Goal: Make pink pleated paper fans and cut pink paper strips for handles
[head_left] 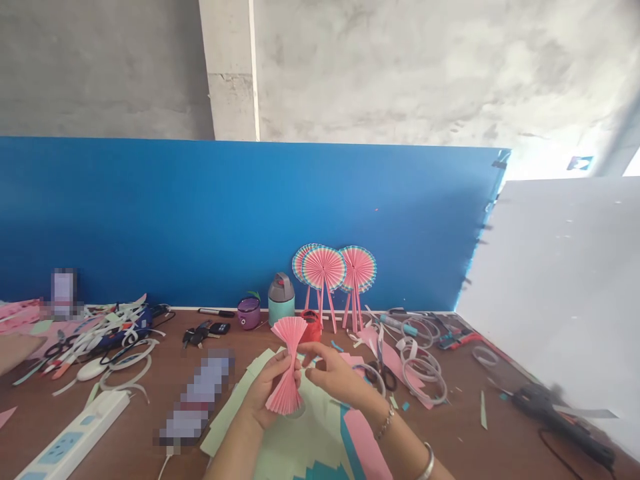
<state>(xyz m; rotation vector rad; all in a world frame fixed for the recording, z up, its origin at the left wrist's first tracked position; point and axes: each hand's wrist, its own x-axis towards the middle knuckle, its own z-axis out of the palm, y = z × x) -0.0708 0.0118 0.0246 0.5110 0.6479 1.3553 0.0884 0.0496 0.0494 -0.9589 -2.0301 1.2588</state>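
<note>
A pink pleated paper point(289, 331) stands in front of me, pinched in at its middle and fanned out at both ends. My left hand point(267, 387) is closed around its narrow waist. From the right, my right hand point(330, 375) reaches in beside that waist, its index finger stretched out and the other fingers loosely bent. The fingertip is close to the paper; whether it touches cannot be made out. Nothing shows in the right hand. Beneath both hands lie pale green paper sheets point(273, 447), with pink strips point(365, 443) and blue paper pieces point(327, 472).
Round pink paper fans point(324, 268) lean against the blue partition point(210, 220). Nearby are a teal flask point(281, 303), a purple pot point(249, 313) and keys point(200, 335). A power strip point(75, 437), glue gun point(560, 417) and coiled strips point(425, 380) flank me. Another person's hand point(20, 350) is far left.
</note>
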